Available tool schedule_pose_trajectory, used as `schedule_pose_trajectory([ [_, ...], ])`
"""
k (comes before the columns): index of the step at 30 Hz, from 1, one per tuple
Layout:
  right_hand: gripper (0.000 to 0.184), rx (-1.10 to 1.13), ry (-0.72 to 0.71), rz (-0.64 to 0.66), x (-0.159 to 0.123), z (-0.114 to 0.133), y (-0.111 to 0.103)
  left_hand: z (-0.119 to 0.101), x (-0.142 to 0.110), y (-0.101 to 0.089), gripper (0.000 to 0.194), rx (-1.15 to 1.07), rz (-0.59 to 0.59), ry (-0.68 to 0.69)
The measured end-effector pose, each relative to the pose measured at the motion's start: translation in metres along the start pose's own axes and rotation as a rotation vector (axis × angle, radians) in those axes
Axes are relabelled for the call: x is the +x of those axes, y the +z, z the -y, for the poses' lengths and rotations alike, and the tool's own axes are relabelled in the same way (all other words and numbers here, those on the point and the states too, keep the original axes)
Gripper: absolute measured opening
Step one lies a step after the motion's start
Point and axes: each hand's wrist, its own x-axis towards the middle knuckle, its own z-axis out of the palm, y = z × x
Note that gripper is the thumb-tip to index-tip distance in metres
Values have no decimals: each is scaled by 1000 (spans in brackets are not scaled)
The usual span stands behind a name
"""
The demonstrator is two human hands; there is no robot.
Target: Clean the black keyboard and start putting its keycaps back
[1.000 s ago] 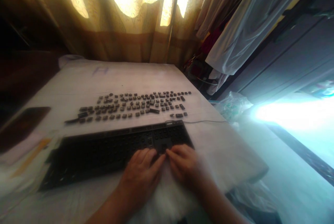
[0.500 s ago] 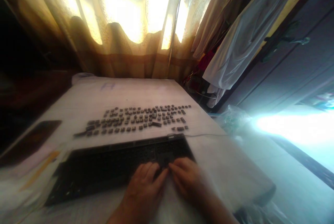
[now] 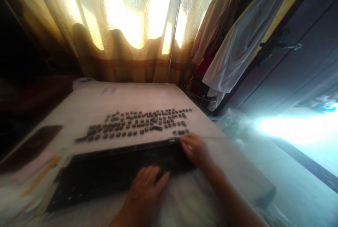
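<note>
A black keyboard [image 3: 111,170] with its keycaps off lies across the near part of the table. My left hand [image 3: 149,184] rests on its front edge, thumb apart from the bent fingers, with nothing seen in it. My right hand [image 3: 194,149] is over the keyboard's far right corner, close to the nearest loose keycaps [image 3: 181,132]. Its fingers are bent and smeared by motion, so whether they hold anything cannot be made out. Beyond the keyboard, many loose black keycaps [image 3: 134,124] lie in rough rows, with a longer keycap [image 3: 157,128] among them.
On the left of the white-covered table [image 3: 148,94] lie a dark flat object [image 3: 29,146] and a yellow-orange strip [image 3: 41,176]. A thin cable [image 3: 215,137] runs right from the keyboard. Behind are a curtain [image 3: 118,43], hanging clothes [image 3: 232,50] and a door handle [image 3: 280,45].
My right hand has moved away from my left, forward and right to the keyboard's far right corner. My left hand has stayed at the front edge.
</note>
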Motion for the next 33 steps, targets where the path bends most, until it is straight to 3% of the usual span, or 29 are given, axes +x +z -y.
schedule_pose_trajectory([
  [10, 19, -168, 209, 218, 57, -1, 11, -3, -1, 0, 35, -3, -32, -11],
  [15, 22, -215, 271, 319, 71, 0, 19, -2, 0, -2, 37, -7, -8, -8],
  [19, 15, -173, 259, 339, 73, -2, 22, -2, 0, -1, 37, -2, -19, -15],
  [24, 16, 20, 173, 211, 59, -6, 20, -1, -1, 1, 38, -13, -22, -16],
  [33, 17, 407, 12, -8, -10, 6, 13, -1, 4, -6, 37, -27, 32, 13],
])
